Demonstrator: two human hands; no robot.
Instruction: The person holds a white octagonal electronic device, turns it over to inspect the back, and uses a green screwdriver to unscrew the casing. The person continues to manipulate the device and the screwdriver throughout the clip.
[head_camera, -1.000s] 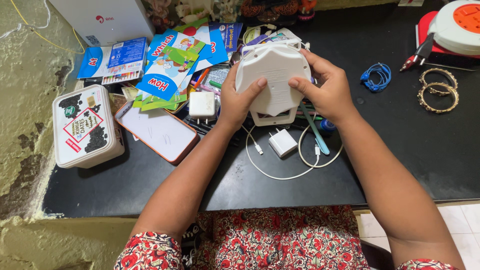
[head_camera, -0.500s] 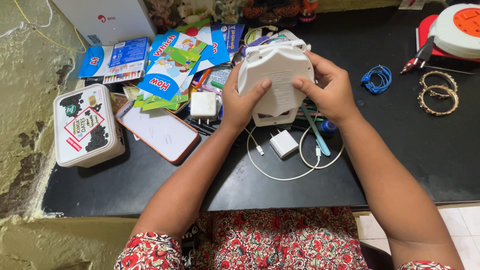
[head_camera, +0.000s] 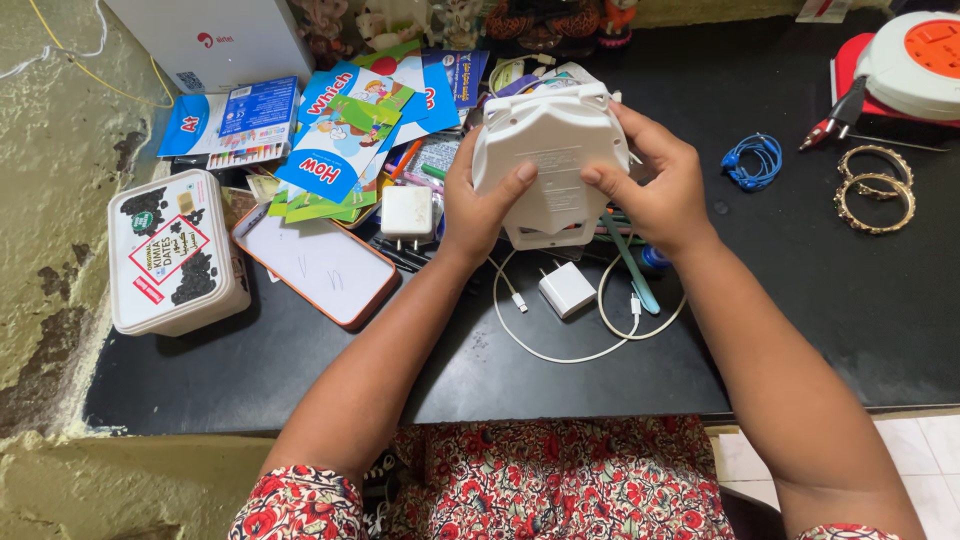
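Fingers (head_camera: 520, 175) of both our hands wrap the white round device (head_camera: 552, 160), held above the counter (head_camera: 800, 290).
Its front faces away from us, unseen; since the earlier frame we have barely shifted it, the left hand (head_camera: 478, 205) and right hand (head_camera: 655, 190) gripping as before.

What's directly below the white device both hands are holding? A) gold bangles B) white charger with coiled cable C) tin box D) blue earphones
B: the white charger with its coiled cable lies on the black table just under the white device held by the left hand and right hand.
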